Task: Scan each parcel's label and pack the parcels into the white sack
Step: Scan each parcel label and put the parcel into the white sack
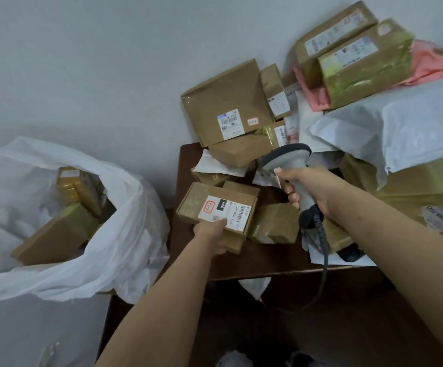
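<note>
Left hand (213, 232) is gripping a small cardboard parcel (216, 213) at its near edge, thumb lying on the white label (227, 211), label facing up. Parcel is sitting over the dark table (254, 258), left part. Right hand (313, 190) is clasping the grey scanner (291, 165) by its handle, head hanging just right of the parcel. White sack (103, 234) is standing open left of the table, boxes showing inside.

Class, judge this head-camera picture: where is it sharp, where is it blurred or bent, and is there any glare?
Head view: label on the held box is fairly sharp; far parcels are soft; wide-angle bending curves the forearms; glare shows on the taped box; light is flat, with weak shadows.
</note>
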`<action>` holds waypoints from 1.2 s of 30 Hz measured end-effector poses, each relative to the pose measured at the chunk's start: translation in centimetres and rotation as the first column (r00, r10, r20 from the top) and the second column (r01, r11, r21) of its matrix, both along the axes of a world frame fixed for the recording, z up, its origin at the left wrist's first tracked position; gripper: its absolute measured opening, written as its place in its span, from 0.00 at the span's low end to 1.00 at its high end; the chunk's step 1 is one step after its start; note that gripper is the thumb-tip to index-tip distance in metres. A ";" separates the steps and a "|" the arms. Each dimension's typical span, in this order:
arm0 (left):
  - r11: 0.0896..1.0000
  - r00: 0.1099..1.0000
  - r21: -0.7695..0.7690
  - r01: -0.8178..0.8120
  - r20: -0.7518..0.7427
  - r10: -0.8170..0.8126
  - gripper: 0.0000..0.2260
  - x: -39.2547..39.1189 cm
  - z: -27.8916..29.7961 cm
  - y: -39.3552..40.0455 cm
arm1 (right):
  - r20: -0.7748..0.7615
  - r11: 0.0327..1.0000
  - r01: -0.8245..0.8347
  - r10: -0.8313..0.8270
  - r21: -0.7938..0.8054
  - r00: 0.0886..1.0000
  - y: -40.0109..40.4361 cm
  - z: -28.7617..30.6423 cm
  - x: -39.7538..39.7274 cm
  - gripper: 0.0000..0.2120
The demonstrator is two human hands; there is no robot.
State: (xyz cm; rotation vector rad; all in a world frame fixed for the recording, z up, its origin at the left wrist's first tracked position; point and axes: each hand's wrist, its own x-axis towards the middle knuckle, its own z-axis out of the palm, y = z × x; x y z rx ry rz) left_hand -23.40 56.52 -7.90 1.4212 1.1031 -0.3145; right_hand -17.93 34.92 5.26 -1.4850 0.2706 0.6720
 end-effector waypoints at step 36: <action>0.946 0.964 -0.208 -0.249 0.043 0.263 0.17 3.4 2.1 -6.6 | -0.063 0.999 -0.043 0.042 -0.015 0.997 -2.3 -2.2 2.2 0.14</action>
